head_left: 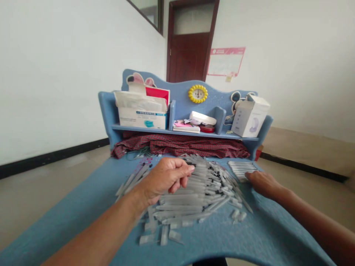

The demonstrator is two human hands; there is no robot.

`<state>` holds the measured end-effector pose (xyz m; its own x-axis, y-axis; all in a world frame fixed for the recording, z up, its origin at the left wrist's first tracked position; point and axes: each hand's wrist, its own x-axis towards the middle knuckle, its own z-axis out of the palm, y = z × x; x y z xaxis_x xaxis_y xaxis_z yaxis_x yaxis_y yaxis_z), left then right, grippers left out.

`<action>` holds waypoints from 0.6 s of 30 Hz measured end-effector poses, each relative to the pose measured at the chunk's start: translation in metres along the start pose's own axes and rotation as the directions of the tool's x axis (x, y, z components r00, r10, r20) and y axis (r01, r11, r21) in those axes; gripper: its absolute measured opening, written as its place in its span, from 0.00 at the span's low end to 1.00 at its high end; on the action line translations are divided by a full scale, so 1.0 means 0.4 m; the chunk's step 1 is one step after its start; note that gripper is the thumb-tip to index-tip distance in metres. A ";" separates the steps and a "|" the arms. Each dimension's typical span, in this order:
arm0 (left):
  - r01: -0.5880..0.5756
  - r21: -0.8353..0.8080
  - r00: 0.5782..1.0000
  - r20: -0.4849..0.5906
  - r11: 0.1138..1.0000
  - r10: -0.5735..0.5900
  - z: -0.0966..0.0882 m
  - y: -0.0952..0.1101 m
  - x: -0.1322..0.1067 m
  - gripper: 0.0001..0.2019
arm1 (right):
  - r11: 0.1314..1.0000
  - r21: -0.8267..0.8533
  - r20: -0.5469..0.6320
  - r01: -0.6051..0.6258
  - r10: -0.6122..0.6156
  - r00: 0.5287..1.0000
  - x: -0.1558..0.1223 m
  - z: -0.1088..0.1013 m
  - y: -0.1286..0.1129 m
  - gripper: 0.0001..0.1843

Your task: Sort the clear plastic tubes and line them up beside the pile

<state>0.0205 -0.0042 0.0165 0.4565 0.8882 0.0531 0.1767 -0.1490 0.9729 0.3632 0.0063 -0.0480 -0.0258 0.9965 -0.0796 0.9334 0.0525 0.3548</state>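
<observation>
My left hand is closed in a pinch above a heap of frosted, see-through pen barrels. Something small and dark shows at its thumb and fingertips, too blurred to name. To the right, my right hand has its fingers drawn together at the near right corner of a neat row of pale pens. Whatever those fingers may hold is hidden. Many short clear pen caps, some with dark ends, lie between the two hands.
More slim pen parts lie left of the heap. Loose clear pieces sit near the front of the blue table. Behind stand a shelf with a mask box, a white box and a folded checked cloth.
</observation>
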 end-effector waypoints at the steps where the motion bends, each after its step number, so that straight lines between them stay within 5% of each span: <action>1: -0.009 -0.009 1.000 -0.027 1.000 0.009 -0.006 0.000 0.001 0.15 | 1.000 0.004 -0.005 0.003 -0.003 1.000 -0.001 -0.001 -0.002 0.21; 12: -0.122 -0.039 0.963 -0.246 0.992 0.108 -0.035 -0.019 0.020 0.14 | 1.000 0.003 -0.070 0.016 -0.015 0.997 -0.028 -0.084 -0.060 0.16; 18: -0.069 0.024 0.972 -0.225 0.997 0.073 -0.025 -0.029 0.024 0.13 | 0.953 0.156 -0.253 0.259 -0.215 0.943 -0.048 -0.203 -0.193 0.11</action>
<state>0.0139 0.0103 0.0079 0.2606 0.9499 0.1727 0.1662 -0.2204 0.9612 0.2624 -0.0115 0.0017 -0.3157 0.9451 0.0845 0.9389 0.2983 0.1718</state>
